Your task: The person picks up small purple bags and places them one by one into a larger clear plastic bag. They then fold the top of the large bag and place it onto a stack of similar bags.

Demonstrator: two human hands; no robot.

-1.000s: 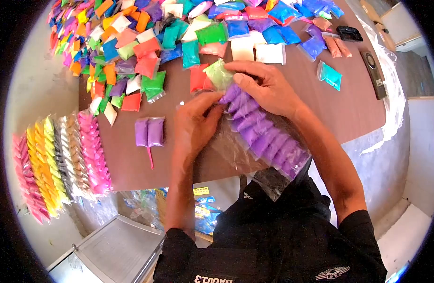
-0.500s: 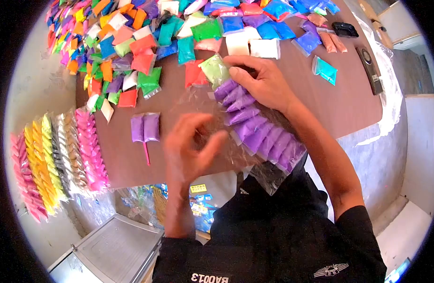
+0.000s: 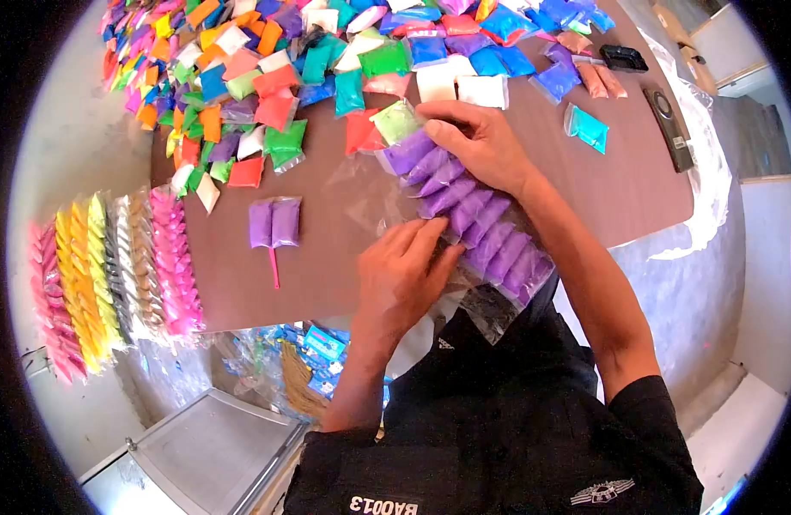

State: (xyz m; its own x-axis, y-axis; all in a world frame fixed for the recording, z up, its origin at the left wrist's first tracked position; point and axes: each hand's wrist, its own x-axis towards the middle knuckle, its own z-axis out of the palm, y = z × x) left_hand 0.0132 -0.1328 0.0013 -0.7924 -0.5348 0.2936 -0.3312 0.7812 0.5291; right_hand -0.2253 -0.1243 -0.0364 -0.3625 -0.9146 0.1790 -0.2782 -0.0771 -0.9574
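Overlapping purple packets (image 3: 474, 215) lie in a slanting row with clear plastic around them, from the table toward my black shirt. My right hand (image 3: 486, 148) is closed at the row's upper end, thumb pressed on the top packet beside a pale green packet (image 3: 396, 123). At the row's left edge, my left hand (image 3: 404, 273) has its fingers bent against the packets and plastic; its fingertips are partly hidden. Two purple packets (image 3: 273, 223) lie side by side to the left, with a thin pink stick (image 3: 274, 268) jutting out below them.
Many coloured packets (image 3: 279, 81) are heaped across the far side of the brown table (image 3: 619, 193). Bagged rows of packets (image 3: 174, 262) hang at the left edge. A turquoise packet (image 3: 588, 129), a dark handheld device (image 3: 668, 129) and a black tray (image 3: 624, 58) lie on the right.
My left hand has moved right from over the table to the edge of the purple row. My right hand stays at the upper end. The view has shifted slightly.
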